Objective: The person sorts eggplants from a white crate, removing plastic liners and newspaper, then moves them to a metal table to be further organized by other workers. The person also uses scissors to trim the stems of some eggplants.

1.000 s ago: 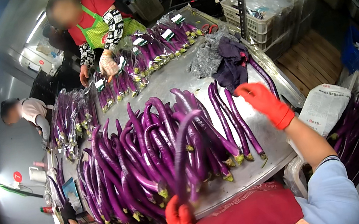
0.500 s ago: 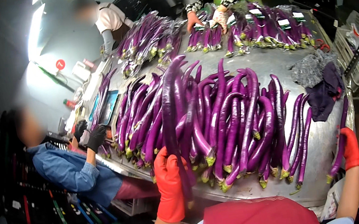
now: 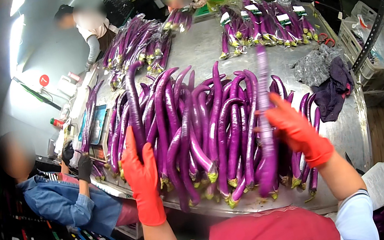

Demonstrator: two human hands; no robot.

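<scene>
A wide pile of long purple eggplants [image 3: 225, 134] lies on the metal table, green stem ends toward me. At its left, my left hand [image 3: 143, 180] in a red rubber glove has fingers and thumb around an upright eggplant [image 3: 133, 99]; its lower end is hidden by the glove. My right hand [image 3: 296, 130], also red-gloved, holds another eggplant [image 3: 266, 127] upright over the pile's right part. That one is smeared by motion. A few slimmer eggplants lie just right of my right hand.
Bagged eggplants [image 3: 262, 25] lie at the far right of the metal table [image 3: 202, 31], more bags [image 3: 132, 43] far left. A dark cloth [image 3: 334, 95] and scissors [image 3: 326, 40] lie right. Co-workers stand at the left and far sides. A white crate [image 3: 375, 51] stands beyond the right edge.
My right hand has brought an eggplant from the table's right edge in over the pile. My left hand has shifted left. The far co-worker's hands have moved left with a bundle of eggplants.
</scene>
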